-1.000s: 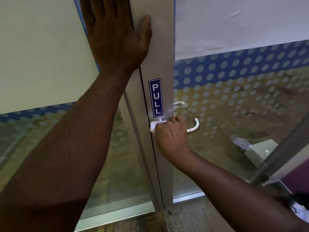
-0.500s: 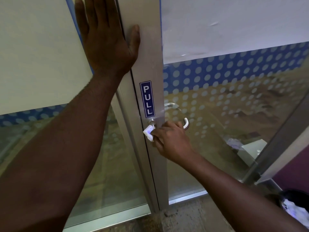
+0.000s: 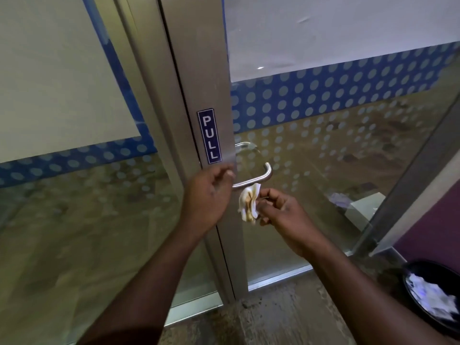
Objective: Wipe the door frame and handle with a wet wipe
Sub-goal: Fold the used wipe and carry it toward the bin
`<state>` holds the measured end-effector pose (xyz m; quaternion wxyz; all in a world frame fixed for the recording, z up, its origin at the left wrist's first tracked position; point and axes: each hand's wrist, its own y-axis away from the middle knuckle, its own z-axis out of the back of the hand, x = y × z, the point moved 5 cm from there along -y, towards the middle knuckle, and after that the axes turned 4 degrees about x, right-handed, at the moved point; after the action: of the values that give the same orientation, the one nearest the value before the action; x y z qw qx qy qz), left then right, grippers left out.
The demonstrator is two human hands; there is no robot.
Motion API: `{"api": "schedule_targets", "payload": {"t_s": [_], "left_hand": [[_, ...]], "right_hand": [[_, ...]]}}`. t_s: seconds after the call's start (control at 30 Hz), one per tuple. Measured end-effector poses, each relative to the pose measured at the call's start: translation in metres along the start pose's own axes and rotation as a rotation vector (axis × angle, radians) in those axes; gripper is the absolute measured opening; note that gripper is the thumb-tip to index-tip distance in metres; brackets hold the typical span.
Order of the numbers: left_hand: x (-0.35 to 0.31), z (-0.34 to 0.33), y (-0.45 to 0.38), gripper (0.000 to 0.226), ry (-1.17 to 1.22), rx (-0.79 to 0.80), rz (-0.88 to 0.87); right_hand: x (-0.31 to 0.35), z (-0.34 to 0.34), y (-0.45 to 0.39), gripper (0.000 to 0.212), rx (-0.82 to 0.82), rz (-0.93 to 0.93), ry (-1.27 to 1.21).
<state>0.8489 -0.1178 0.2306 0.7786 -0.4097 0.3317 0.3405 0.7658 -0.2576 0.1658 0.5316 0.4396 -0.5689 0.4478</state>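
**Wiping a glass door's handle area, both hands just below the handle**

Looking down at a metal door frame [image 3: 199, 78] that runs from the top centre of the picture to the bottom centre. On either side are glass panels [image 3: 323, 155] with white film above, a blue band of pale dots, and clear glass below. A blue sticker [image 3: 209, 136] reading "PULL" sits on the frame at the centre. Just right of it a curved metal handle [image 3: 263, 176] sticks out in front of the glass.

The right hand [image 3: 281, 212], right of centre, pinches a crumpled wet wipe [image 3: 249, 205] between thumb and fingertips. The wipe is white with brown stains and hangs just under the handle, close to it; whether they touch is unclear. The left hand [image 3: 209, 195], at the centre, has loosely curled fingers over the frame beside the handle's base, holding nothing; whether it touches the metal is unclear.

At the bottom is a rough concrete floor [image 3: 278, 314]. In the lower right corner stands a black bin [image 3: 420, 270] with white scraps inside. A purple wall [image 3: 433, 220] shows at the right edge.
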Motion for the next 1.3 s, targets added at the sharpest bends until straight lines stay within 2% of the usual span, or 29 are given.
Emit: {"api": "schedule_targets", "payload": {"t_s": [0.1,0.17,0.23,0.33,0.4,0.6,0.8,0.93,1.13,1.23,1.3], "left_hand": [[0.034,-0.039,0.028,0.020,0.310,0.300,0.289],[0.045,-0.057,0.042,0.032,0.391,0.445,0.355],[0.055,-0.070,0.052,0.031,0.402,0.532,0.400],[0.074,-0.085,0.060,0.017,0.312,0.600,0.468],[0.084,-0.097,0.065,0.015,0.305,0.646,0.511],[0.097,-0.148,0.079,0.004,0.376,0.767,0.635],[0.083,-0.226,0.090,0.004,0.354,0.920,0.657],[0.069,-0.294,0.096,0.008,0.333,0.979,0.652],[0.041,-0.427,0.109,0.015,0.343,0.994,0.703],[0.027,-0.510,0.111,0.012,0.284,1.023,0.673],[0.020,-0.568,0.110,0.007,0.224,1.022,0.575]], "right_hand": [[-0.013,0.006,0.013,0.016,0.042,-0.050,0.062],[-0.021,0.009,0.020,0.013,0.043,-0.043,0.161],[-0.031,0.014,0.027,0.012,0.034,-0.055,0.249],[-0.052,0.028,0.037,0.012,-0.032,-0.134,0.346],[-0.067,0.039,0.045,0.011,-0.113,-0.186,0.315],[-0.109,0.078,0.083,0.011,-0.362,-0.363,0.053],[-0.137,0.129,0.130,0.014,-0.526,-0.473,-0.262],[-0.154,0.179,0.157,0.015,-0.614,-0.506,-0.305],[-0.191,0.294,0.194,0.014,-0.869,-0.505,-0.218],[-0.220,0.368,0.212,0.012,-0.998,-0.517,-0.157],[-0.240,0.418,0.222,0.010,-1.068,-0.523,-0.121]]}}
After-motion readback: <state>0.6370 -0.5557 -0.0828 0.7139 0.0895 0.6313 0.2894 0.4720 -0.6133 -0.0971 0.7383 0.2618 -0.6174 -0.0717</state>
